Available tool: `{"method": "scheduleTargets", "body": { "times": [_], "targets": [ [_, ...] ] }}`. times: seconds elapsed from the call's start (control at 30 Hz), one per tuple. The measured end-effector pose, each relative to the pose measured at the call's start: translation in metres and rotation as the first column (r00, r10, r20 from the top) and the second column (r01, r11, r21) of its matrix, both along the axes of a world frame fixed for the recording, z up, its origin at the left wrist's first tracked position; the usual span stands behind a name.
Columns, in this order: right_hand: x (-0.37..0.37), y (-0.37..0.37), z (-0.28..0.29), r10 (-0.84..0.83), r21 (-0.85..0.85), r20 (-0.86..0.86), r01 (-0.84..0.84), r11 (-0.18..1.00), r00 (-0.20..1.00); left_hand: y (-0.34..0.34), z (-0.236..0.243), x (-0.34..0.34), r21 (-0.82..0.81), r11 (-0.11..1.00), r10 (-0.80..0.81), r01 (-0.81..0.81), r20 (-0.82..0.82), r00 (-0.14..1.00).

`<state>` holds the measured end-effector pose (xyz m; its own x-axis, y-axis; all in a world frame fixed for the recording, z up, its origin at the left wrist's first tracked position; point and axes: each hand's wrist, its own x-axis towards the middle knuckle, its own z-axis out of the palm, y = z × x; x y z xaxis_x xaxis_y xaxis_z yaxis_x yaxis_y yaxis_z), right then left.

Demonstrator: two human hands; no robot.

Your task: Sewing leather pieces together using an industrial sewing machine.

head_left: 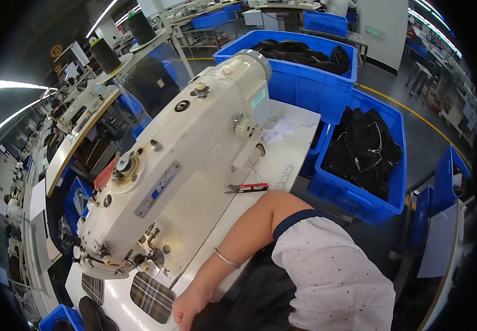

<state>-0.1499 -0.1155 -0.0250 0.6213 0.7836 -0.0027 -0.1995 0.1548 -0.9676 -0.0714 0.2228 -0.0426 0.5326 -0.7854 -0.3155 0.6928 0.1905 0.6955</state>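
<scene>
My right hand (pixel 193 303) is low in the view, at the table's front edge beside a dark plaid fabric piece (pixel 153 298). Its fingers are curled together and point down; their tips run toward the lower border, so whatever they hold is hidden. A second plaid piece (pixel 93 288) lies farther left, partly under the head of a white sewing machine (pixel 194 138). Black cloth (pixel 255 292) spreads below my right forearm. My left hand is out of the picture.
A red-and-black cutting tool (pixel 249 188) lies on the white machine table (pixel 299 124). Blue bins (pixel 310 91) (pixel 360 204) full of black items stand beyond and to the right. Two dark thread cones (pixel 105 57) (pixel 141 28) stand behind the machine. Black pieces (pixel 92 314) lie at lower left.
</scene>
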Motion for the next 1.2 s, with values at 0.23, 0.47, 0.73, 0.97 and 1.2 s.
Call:
{"method": "scheduleTargets", "body": {
  "times": [0.23, 0.47, 0.73, 0.97, 1.2],
  "targets": [
    [0.0, 0.002, -0.005, -0.178, -0.132, 0.255, 0.216, 0.967, 0.95, -0.021, 0.012, -0.011, 0.311, 0.95, -0.121, 0.014, 0.326, 0.937],
    [-0.005, 0.007, -0.009, -0.356, 0.059, 0.27, 0.354, 0.934, 0.895, -0.085, 0.041, -0.057, 0.563, 0.822, -0.307, -0.084, 0.563, 0.768],
    [-0.008, 0.004, -0.005, -0.37, 0.022, 0.359, 0.389, 0.921, 0.857, -0.099, 0.045, -0.077, 0.534, 0.838, -0.195, -0.117, 0.492, 0.848],
    [-0.006, 0.002, -0.006, -0.395, 0.041, 0.457, 0.425, 0.904, 0.797, -0.099, 0.05, -0.08, 0.519, 0.852, -0.173, -0.068, 0.402, 0.899],
    [-0.01, 0.007, -0.01, -0.213, 0.072, 0.441, 0.202, 0.977, 0.872, -0.097, 0.054, -0.084, 0.553, 0.831, -0.28, 0.057, 0.328, 0.902]
  ]
}}
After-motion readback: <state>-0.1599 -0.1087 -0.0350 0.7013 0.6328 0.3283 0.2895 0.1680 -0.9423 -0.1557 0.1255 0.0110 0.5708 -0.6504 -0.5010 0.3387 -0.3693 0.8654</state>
